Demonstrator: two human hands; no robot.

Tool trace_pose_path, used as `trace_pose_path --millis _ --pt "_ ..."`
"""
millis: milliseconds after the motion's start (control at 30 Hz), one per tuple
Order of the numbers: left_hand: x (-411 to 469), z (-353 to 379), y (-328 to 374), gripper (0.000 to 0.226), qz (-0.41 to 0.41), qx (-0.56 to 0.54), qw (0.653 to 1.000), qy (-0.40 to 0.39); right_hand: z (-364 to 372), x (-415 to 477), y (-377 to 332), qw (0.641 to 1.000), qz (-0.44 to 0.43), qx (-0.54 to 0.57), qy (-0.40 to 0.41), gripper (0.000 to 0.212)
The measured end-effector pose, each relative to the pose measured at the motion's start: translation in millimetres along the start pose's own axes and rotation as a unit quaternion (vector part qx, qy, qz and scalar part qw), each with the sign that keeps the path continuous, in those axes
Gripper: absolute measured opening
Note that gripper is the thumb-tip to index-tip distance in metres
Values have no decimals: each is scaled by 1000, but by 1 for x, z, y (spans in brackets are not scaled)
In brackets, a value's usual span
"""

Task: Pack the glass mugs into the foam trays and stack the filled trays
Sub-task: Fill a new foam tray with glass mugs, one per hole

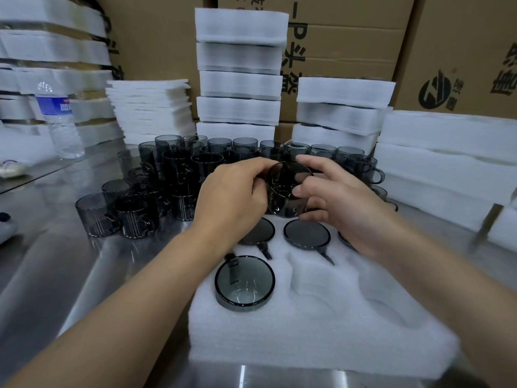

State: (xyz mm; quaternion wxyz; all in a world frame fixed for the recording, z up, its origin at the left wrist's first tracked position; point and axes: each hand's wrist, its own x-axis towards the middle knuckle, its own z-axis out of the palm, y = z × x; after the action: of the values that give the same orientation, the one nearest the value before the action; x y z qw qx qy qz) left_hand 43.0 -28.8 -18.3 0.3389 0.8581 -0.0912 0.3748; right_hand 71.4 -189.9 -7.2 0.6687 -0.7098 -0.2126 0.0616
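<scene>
Head view: left hand (235, 197) and right hand (338, 203) hold one smoky mug (291, 191) between them, fingers curled round its rim and wall. Mug hangs tilted, mouth toward the wearer, over the far row of the tray (307, 348). Two empty pockets (319, 278) lie below it and nearer the wearer, middle and right of the near row; right hand is closer to them. Far row looks filled. Loose mugs (134, 214) wait on the table (56, 275).
</scene>
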Motion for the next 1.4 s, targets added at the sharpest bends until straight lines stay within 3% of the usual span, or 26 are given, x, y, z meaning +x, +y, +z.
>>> trace_pose_path --millis 167,333,533,633,733,900,1133,1400 --pt "3 2 -4 44 -35 -40 998 18 6 -6 1 986 -87 -140 -14 75" --pt "4 3 -5 45 -38 -63 997 17 2 -7 -4 980 -128 -154 -5 60" --pt "0 4 -2 61 -39 -190 966 -168 -16 -9 -24 980 -66 -148 -113 49" --pt "-2 3 -2 61 -41 -217 944 -245 -26 -16 -35 958 -46 -184 -213 42" --pt "-1 -2 0 62 -47 -284 899 -331 -31 -22 -43 931 -62 -249 -259 44" --pt "8 -6 -4 62 -95 -346 855 -375 -35 -27 -49 913 -38 -239 -327 39" --pt "4 -5 -12 53 -74 -263 875 -399 -23 -30 -45 878 -44 -313 -360 48" --pt "3 -6 -2 48 -72 -238 885 -393 -19 -32 -43 868 -17 -349 -353 47"
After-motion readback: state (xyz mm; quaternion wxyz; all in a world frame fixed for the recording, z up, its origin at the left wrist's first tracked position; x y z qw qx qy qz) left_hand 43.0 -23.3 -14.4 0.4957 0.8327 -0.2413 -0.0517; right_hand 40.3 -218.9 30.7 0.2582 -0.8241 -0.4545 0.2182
